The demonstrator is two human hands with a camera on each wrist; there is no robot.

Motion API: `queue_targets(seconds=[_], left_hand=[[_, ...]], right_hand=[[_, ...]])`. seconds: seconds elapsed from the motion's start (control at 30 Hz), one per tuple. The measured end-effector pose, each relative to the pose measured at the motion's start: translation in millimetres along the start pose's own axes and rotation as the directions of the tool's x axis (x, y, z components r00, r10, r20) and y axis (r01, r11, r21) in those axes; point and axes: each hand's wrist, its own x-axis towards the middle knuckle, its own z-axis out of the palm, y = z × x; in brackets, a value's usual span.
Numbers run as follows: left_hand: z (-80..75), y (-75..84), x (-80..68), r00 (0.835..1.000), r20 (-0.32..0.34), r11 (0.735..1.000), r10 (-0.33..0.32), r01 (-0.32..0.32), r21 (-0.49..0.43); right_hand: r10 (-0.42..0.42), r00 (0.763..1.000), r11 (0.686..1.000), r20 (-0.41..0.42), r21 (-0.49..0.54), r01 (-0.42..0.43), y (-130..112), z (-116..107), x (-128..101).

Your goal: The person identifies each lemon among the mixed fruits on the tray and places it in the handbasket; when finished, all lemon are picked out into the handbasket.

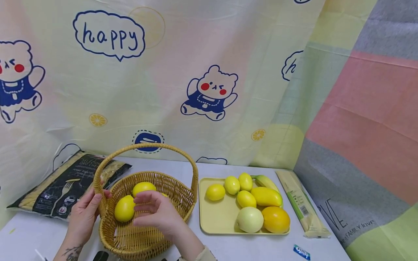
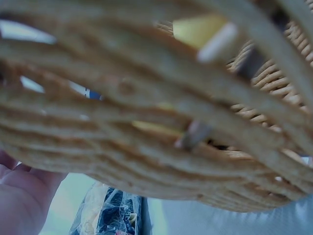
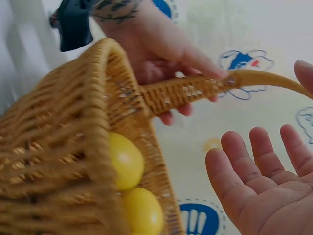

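Observation:
A wicker basket (image 1: 179, 197) with a tall arched handle (image 1: 147, 145) stands on the white table, left of a yellow tray. My left hand (image 1: 83, 214) grips the lower left end of that handle, fingers wrapped round it, as the right wrist view also shows. Inside the basket lie a front lemon (image 1: 124, 209) and a rear lemon (image 1: 143, 187); a bit of yellow shows behind my right hand (image 1: 160, 214). That hand hovers over the basket with fingers apart and nothing in it. Woven cane fills most of the left wrist view.
On the yellow tray (image 1: 218, 217) are several lemons (image 1: 215, 192), a banana (image 1: 266, 181), a mango-like fruit (image 1: 266, 197), a pale green fruit (image 1: 249, 219) and an orange fruit (image 1: 276, 219). A pasta bag (image 1: 42, 188), a long packet (image 1: 303, 206) and a small blue packet (image 1: 302, 252) lie around.

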Motion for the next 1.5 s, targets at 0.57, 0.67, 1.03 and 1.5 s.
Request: queue_targets(seconds=[0.57, 0.67, 1.03, 1.5], left_hand=[[-0.3, 0.5, -0.5, 1.000, -0.009, 1.000, -0.007, 0.007, 0.012], [-0.1, 1.1, -0.5, 1.000, -0.010, 1.000, -0.006, 0.006, 0.012], [0.5, 0.3, -0.1, 1.000, -0.005, 1.000, -0.017, 0.017, 0.009], [0.5, 2.6, 1.1, 0.996, -0.036, 0.994, -0.083, 0.085, 0.065]], right_hand=[[-0.148, 0.975, 0.988, -0.167, -0.079, 0.136, -32.0, -60.5, -53.0], [-0.183, 0.954, 0.982, -0.236, -0.094, 0.165, -30.5, -75.6, -57.8], [-0.304, 0.848, 0.953, -0.434, -0.141, 0.270, -10.4, -138.3, -49.8], [-0.231, 0.756, 0.973, -0.613, -0.163, 0.165, 14.3, -189.5, -22.5]])
